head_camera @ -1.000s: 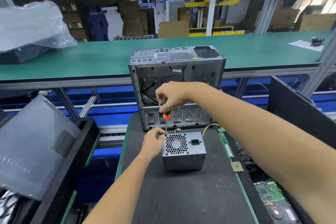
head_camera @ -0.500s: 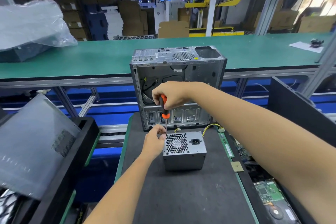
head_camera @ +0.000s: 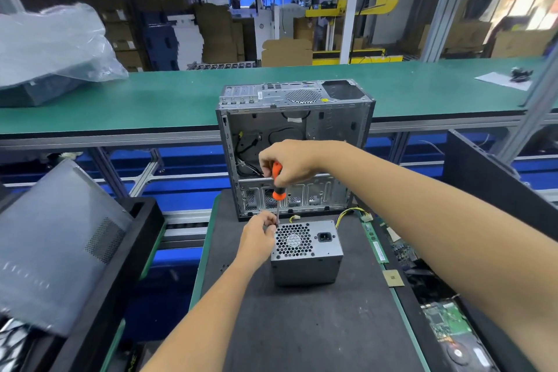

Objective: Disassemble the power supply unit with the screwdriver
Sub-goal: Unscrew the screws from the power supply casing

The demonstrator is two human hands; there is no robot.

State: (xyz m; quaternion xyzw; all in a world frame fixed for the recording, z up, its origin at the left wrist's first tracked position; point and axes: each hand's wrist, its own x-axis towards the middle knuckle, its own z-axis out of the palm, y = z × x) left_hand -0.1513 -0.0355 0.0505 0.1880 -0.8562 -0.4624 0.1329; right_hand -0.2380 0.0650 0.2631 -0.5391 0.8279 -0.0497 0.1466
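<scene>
A: Where is the power supply unit [head_camera: 306, 252]?

B: On the dark tabletop [head_camera: 302, 326], standing with its fan grille facing up; just in front of the open computer case [head_camera: 297, 142], which stands upright at the far end of the same tabletop; yellow and black wires [head_camera: 347, 213] run out from behind the unit.

A: And the screwdriver [head_camera: 277, 187]?

B: Nearly upright, orange and black handle above, thin shaft below; its tip sits at the unit's top left corner.

A: The right hand [head_camera: 290, 164]?

B: Its fingers [head_camera: 267, 167] are curled round the handle, gripping it from above; the arm reaches in from the right.

A: The left hand [head_camera: 259, 235]?

B: Beside the unit's left edge; its fingers are bunched at the shaft's tip near the corner; whether they pinch the shaft, a screw or the casing, I cannot tell.

A: Anything else nearby?

B: A memory stick [head_camera: 376, 243] and a small square chip [head_camera: 393, 278] lie along the right edge; a circuit board [head_camera: 447, 322] lies further right; a grey side panel [head_camera: 57, 246] leans in a black bin on the left; a green conveyor belt [head_camera: 151, 96] runs behind the case.
</scene>
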